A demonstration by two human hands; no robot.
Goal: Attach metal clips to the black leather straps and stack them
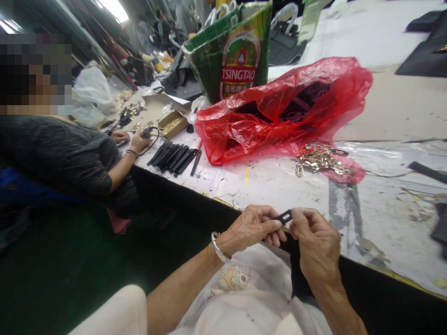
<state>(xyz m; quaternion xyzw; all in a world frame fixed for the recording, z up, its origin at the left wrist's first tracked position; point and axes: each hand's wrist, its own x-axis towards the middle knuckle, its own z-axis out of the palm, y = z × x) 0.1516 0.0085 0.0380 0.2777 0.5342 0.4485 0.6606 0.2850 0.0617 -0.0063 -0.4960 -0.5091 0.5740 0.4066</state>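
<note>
My left hand [249, 228] and my right hand [314, 237] hold a short black strap piece [285, 217] between their fingertips, just above the table's front edge. The strap has a small slot or metal loop at its visible end, and my fingers hide the rest. A silver bangle [217, 246] circles my left wrist. Beyond my hands, a heap of gold-coloured metal buckles [321, 158] lies on the table [265, 186] beside a red plastic bag [279, 111] holding black pieces.
A seated co-worker [63, 153] at the left works with a corded tool [148, 132] near a row of black straps [172, 157]. Nearby stands a cardboard box of small gold parts [172, 124]. A green Tsingtao carton [233, 51] stands behind the red bag. Dark material lies at the right edge.
</note>
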